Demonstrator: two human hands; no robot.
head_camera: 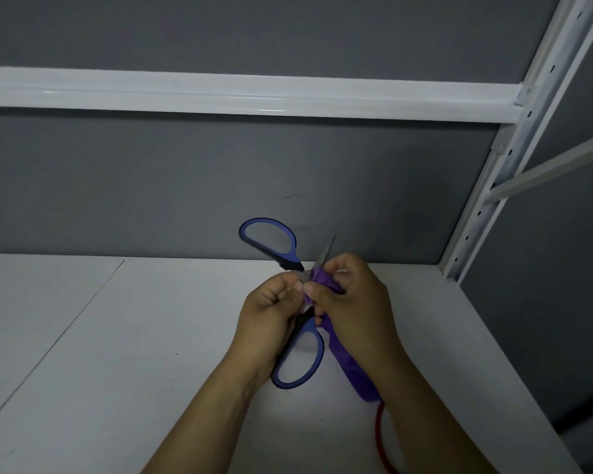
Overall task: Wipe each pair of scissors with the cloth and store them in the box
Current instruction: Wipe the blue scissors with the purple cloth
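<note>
— Hands?
— Left hand (271, 309) clamped on blue-handled scissors (308, 328) at the pivot; right hand (353, 302) pinching purple cloth (343, 364) round one blade.
— Whereabouts?
— Scissors spread open, held above the bench (117, 336); cloth tail hanging down toward the bench.

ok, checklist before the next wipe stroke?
1. Left hand grips scissors: ok.
2. Right hand pinches cloth round the blade: ok.
3. Blade tip bare, pointing away from the hands: ok.
4. Blade clean: cannot tell.
5. Box in view for storing: not ok, none seen.
6. Red cord clear of scissors: ok.
</note>
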